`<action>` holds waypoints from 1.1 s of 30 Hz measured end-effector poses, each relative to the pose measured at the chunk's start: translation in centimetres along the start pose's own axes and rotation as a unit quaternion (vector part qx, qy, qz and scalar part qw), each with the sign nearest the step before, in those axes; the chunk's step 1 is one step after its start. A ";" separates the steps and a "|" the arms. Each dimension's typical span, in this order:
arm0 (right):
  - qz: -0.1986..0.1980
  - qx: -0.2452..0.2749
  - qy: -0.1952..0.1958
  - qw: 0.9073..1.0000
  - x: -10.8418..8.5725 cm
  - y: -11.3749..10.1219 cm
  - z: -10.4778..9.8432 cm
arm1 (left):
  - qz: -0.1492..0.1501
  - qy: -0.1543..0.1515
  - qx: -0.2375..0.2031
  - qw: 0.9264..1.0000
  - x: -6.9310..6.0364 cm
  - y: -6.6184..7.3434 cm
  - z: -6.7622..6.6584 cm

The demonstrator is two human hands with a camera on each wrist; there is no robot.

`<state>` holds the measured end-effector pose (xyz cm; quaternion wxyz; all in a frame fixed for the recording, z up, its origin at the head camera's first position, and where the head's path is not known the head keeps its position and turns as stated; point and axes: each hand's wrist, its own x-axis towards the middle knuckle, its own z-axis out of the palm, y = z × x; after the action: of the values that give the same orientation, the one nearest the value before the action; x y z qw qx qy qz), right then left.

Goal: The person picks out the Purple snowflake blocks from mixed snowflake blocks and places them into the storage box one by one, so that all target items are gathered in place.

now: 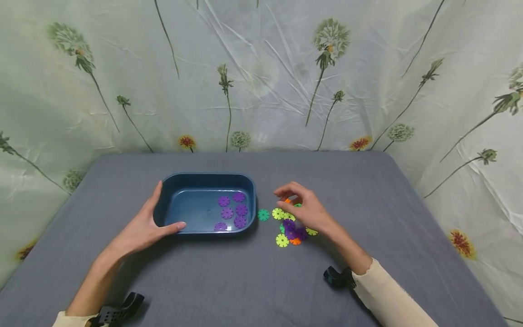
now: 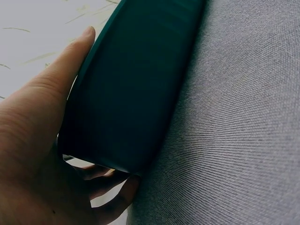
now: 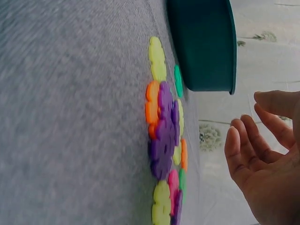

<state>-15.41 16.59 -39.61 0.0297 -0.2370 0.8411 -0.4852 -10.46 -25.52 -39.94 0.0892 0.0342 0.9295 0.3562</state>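
1. The left hand (image 1: 140,230) holds the box (image 1: 192,215) at its left end, thumb across the near rim and fingers around the end wall; this grip probably keeps the box from sliding on the grey cloth (image 1: 229,281).
2. The right hand (image 1: 305,208) is over the pile to the right of the box, fingers bent, with a modest gap between thumb and fingertips. I see nothing held in it, though the head view hides part of the palm side.
3. Six purple discs (image 1: 226,213) can be counted inside the box, all toward its right end, perhaps because that side faces the pile.
4. The loose discs (image 1: 290,233) lie beyond the box's right wall, overlapping, within easy reach of the right hand. One green disc (image 1: 263,215) sits just beside that wall.
5. The discs are flat, round and notched around the edge like little flowers. Those outside the box are yellow, orange, green and purple, with one pink disc (image 3: 174,185) too.
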 end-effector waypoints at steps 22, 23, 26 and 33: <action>0.030 -0.023 -0.006 0.999 -1.4 1.8 -2.5 | -0.002 0.002 0.003 1.000 0.1 0.3 -0.1; 0.030 -0.024 -0.006 0.999 -1.5 1.9 -2.6 | -0.002 0.002 0.002 1.000 0.1 0.3 -0.1; 0.028 -0.025 -0.006 0.999 -1.7 2.4 -3.0 | -0.004 0.003 0.003 1.000 0.0 0.3 -0.1; 0.026 -0.048 -0.013 0.998 -2.2 3.1 -3.7 | -0.006 0.005 0.004 1.000 0.0 0.2 0.0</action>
<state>-15.61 21.80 -40.60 0.0418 -0.2221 0.8688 -0.4405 -10.52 -25.38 -39.79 0.0870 0.0270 0.9314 0.3523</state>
